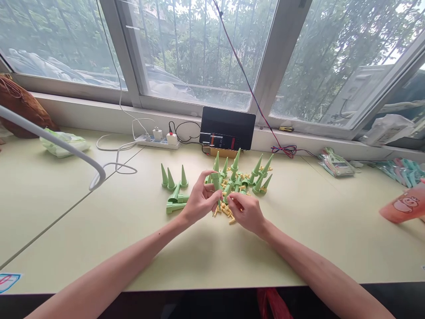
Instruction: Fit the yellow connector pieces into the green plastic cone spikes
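Note:
My left hand [203, 199] grips a green cone [215, 179], its wide collar up and its tip pointing down. Close beside it on the right, my right hand [246, 210] is pinched near the cone's lower end; what its fingertips hold, if anything, is too small to tell. Small yellow pieces [226, 208] lie on the table between and beneath both hands. Behind the hands stands a cluster of green cones [235, 164], mixed with more yellow pieces. Left of my left hand, several cones stand upright [183, 177] and others lie on their sides [175, 207].
A black tablet [227, 126] leans by the window behind a phone [222, 141]. A power strip [156, 141] with white cables is at the back left. Packets [337, 164] and a pink bottle [403, 206] are on the right. A grey curved bar [53, 135] crosses the left side.

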Available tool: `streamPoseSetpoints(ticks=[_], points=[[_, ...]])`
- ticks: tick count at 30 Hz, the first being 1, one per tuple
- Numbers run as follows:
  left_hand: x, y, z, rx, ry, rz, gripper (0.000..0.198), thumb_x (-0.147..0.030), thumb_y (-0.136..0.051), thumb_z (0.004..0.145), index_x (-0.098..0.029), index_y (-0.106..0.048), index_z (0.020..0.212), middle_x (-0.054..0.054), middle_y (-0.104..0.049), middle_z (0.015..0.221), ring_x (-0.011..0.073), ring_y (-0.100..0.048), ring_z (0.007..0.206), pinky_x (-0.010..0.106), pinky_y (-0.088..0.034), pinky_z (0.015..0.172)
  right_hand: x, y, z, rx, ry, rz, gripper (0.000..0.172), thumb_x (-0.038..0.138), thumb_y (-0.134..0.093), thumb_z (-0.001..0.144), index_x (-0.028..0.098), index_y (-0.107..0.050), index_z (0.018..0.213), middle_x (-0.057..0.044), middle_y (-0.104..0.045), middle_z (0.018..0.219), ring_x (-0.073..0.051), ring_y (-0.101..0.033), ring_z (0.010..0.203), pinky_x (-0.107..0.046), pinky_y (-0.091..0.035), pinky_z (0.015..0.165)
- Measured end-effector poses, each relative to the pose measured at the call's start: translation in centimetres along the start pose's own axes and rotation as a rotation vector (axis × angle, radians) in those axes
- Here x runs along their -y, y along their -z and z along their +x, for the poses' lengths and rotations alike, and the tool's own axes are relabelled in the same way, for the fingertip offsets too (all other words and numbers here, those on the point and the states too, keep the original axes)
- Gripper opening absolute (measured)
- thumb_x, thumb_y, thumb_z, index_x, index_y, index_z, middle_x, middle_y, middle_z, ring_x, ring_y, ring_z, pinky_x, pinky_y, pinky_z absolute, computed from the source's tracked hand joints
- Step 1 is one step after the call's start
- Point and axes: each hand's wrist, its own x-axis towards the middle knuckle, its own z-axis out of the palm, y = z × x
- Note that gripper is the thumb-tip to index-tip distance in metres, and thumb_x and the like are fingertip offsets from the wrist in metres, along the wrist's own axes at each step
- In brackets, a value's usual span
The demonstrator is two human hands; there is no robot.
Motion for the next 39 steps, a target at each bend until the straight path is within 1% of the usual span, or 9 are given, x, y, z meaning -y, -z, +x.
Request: streamPoseSetpoints(ticks=[4,6,12,14,18,21,23,29,39], points=[[0.3,0.1,0.0,-0.153,-0.140,0.130,0.041,-0.028,-0.062,0.085,-0.026,-0.038,0.118,-0.007,-0.062,0.070,0.0042,-0.049,0.039,0.015,-0.041,0.040,-0.3,0.3,0.0,0.091,0.039,-0.061,0.025,0.024,-0.045,0.099,0.016,-0.062,0.082,-0.001,-0.059,0.067,-0.011,-0.047,0.055,-0.022,-0.037,0.056],[0.4,0.2,-0.1,-0.210,-0.199,0.201,0.040,-0.025,-0.062,0.085,-0.026,-0.039,0.117,-0.007,-0.062,0.072,0.0039,-0.050,0.041,0.014,-0.041,0.042,-0.3,0.3,0.0,0.123,0.030,-0.061,0.027,0.024,-0.045,0.100,0.017,-0.060,0.079,0.000,-0.057,0.065,-0.010,-0.045,0.054,-0.022,-0.036,0.056],[1.0,0.4,0.1,-0.247,-0.279,0.310,0.040,-0.021,-0.061,0.085,-0.026,-0.039,0.118,-0.006,-0.062,0.073,0.0053,-0.054,0.043,0.014,-0.040,0.041,-0.2,0.1,-0.3,0.108,0.056,-0.103,0.043,0.028,-0.046,0.100,0.020,-0.039,0.058,0.006,-0.037,0.049,-0.009,-0.026,0.045,-0.024,-0.023,0.048],[1.2,0.4,0.1,-0.261,-0.307,0.341,0.040,-0.020,-0.061,0.084,-0.026,-0.040,0.117,-0.006,-0.062,0.074,0.0059,-0.056,0.046,0.014,-0.040,0.042,-0.1,0.1,-0.2,0.112,0.067,-0.107,0.046,0.030,-0.046,0.101,0.020,-0.037,0.057,0.006,-0.035,0.049,-0.009,-0.025,0.045,-0.025,-0.021,0.048],[1.3,0.3,0.1,-0.299,-0.337,0.374,0.037,-0.017,-0.060,0.084,-0.025,-0.041,0.115,-0.004,-0.063,0.080,0.0043,-0.055,0.046,0.013,-0.039,0.042,0.1,0.2,-0.2,0.203,0.103,-0.140,0.040,0.028,-0.048,0.099,0.018,-0.049,0.061,0.004,-0.045,0.054,-0.009,-0.032,0.048,-0.024,-0.023,0.050],[1.2,0.2,0.1,-0.308,-0.345,0.379,0.036,-0.016,-0.059,0.084,-0.025,-0.041,0.115,-0.004,-0.063,0.080,0.0033,-0.053,0.044,0.013,-0.038,0.041,0.6,0.2,-0.4,0.305,0.134,-0.183,0.029,0.023,-0.050,0.097,0.018,-0.060,0.071,0.002,-0.051,0.060,-0.009,-0.037,0.051,-0.024,-0.023,0.052],[1.2,0.2,0.0,-0.311,-0.347,0.387,0.036,-0.016,-0.059,0.084,-0.024,-0.041,0.114,-0.005,-0.062,0.080,0.0031,-0.053,0.043,0.013,-0.038,0.042,0.9,0.1,-0.5,0.361,0.140,-0.216,0.025,0.021,-0.049,0.097,0.018,-0.063,0.077,0.002,-0.054,0.065,-0.010,-0.039,0.053,-0.024,-0.023,0.053],[1.3,-0.1,-0.1,-0.296,-0.366,0.405,0.035,-0.015,-0.057,0.084,-0.024,-0.041,0.114,-0.006,-0.060,0.077,0.0022,-0.050,0.042,0.013,-0.038,0.043,1.1,-0.3,-0.7,0.404,0.171,-0.288,0.027,0.022,-0.045,0.099,0.018,-0.063,0.080,0.000,-0.054,0.068,-0.011,-0.041,0.056,-0.026,-0.021,0.054],[1.7,-0.2,-0.2,-0.280,-0.382,0.449,0.035,-0.015,-0.057,0.084,-0.024,-0.043,0.115,-0.006,-0.058,0.075,0.0011,-0.045,0.039,0.013,-0.035,0.041,1.0,-0.3,-0.8,0.424,0.209,-0.222,0.026,0.020,-0.045,0.099,0.017,-0.062,0.079,-0.001,-0.059,0.069,-0.011,-0.049,0.058,-0.026,-0.025,0.055]])
